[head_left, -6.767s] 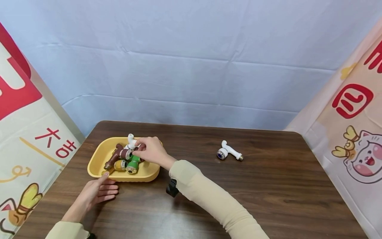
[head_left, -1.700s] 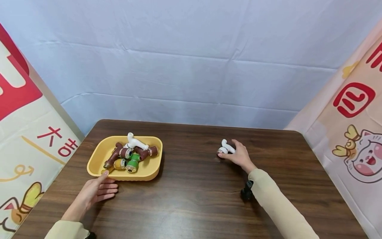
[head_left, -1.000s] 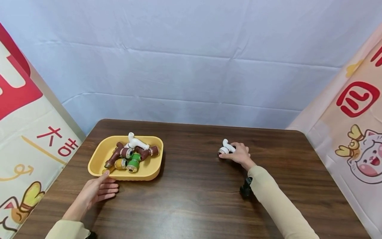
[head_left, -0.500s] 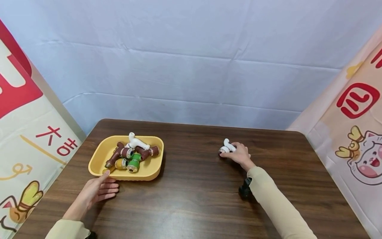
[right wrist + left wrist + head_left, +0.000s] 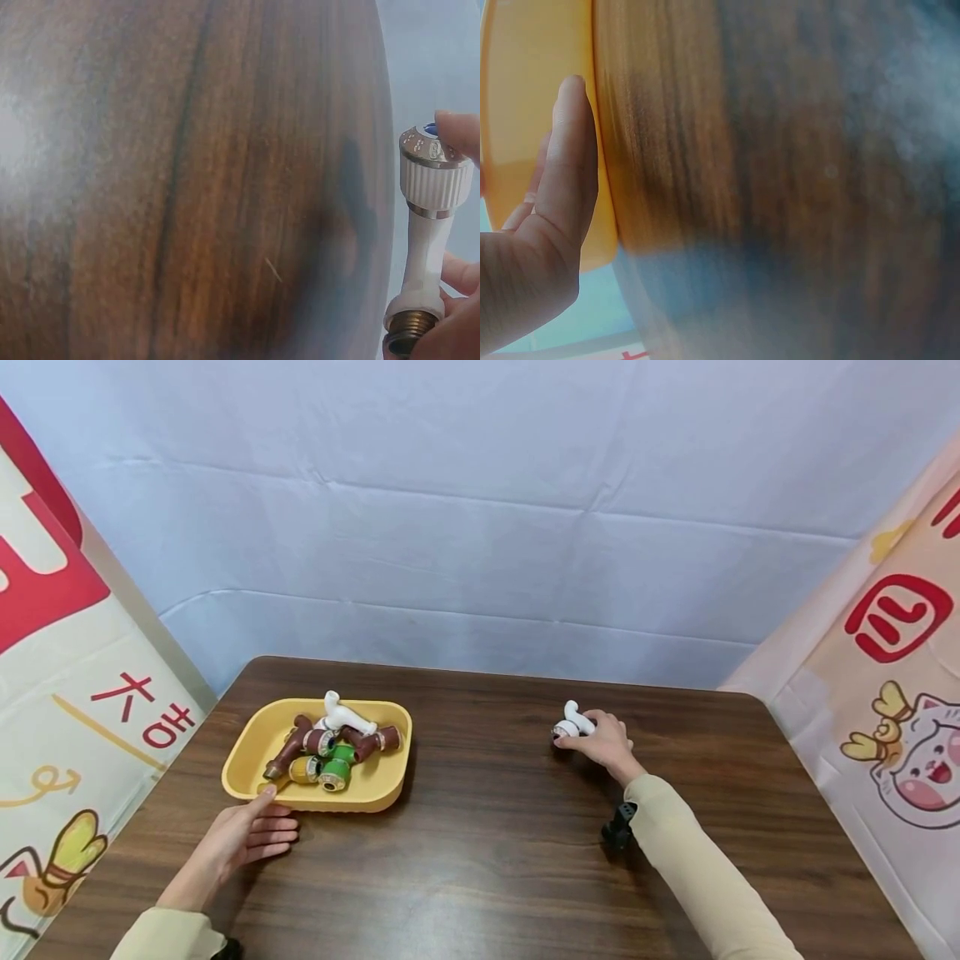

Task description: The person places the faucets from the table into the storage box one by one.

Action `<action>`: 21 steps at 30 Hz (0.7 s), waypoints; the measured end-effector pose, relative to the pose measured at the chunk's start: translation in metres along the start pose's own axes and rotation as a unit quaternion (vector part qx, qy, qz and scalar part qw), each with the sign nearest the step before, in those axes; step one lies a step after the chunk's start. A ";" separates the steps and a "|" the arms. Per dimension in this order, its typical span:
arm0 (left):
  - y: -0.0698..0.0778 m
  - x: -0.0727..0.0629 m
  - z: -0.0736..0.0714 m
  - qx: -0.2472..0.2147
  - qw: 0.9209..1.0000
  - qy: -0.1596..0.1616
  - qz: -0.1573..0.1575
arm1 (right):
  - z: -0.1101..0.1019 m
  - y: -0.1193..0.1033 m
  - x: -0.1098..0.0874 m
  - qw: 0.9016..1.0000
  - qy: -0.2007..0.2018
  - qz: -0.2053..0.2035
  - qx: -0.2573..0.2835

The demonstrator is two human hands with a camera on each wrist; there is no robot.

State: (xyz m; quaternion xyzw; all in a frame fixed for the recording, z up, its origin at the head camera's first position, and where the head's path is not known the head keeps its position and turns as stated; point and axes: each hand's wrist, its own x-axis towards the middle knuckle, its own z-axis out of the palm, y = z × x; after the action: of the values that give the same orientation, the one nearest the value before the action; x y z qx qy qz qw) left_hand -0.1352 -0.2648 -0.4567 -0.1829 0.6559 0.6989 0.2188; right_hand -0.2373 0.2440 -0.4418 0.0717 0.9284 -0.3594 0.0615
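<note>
My right hand pinches a white water tap over the right part of the table. In the right wrist view the thumb presses the blue-centred end of its ribbed knob, and other fingers lie near the brass thread of the tap. At the left my left hand touches the front of a yellow tray, thumb at the rim and the other fingers straight. In the tray lie a white tap, brown taps, a green tap and a yellow tap.
Under everything is a dark wood-grain table with rounded far corners. A pale blue cloth hangs behind it. Printed cloths flank both sides. A black wrist device sits under the right sleeve.
My right hand has left the tray, reached the white tap at the right and taken hold of it; the tap has risen slightly. The left hand stays at the tray's front.
</note>
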 end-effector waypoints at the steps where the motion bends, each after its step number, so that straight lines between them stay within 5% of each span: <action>1: 0.000 0.000 0.000 -0.001 1.000 0.001 -0.001 | -0.001 -0.001 0.000 1.000 0.000 -0.001 -0.001; 21: 0.002 -0.003 0.002 -0.015 1.000 0.007 -0.005 | -0.014 -0.018 -0.011 0.999 0.015 -0.047 -0.021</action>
State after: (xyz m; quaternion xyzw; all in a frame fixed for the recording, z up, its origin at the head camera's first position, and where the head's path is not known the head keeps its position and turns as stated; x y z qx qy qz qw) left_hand -0.1336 -0.2629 -0.4530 -0.1942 0.6459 0.7062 0.2153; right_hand -0.2304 0.2399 -0.4178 0.0318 0.9388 -0.3414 0.0316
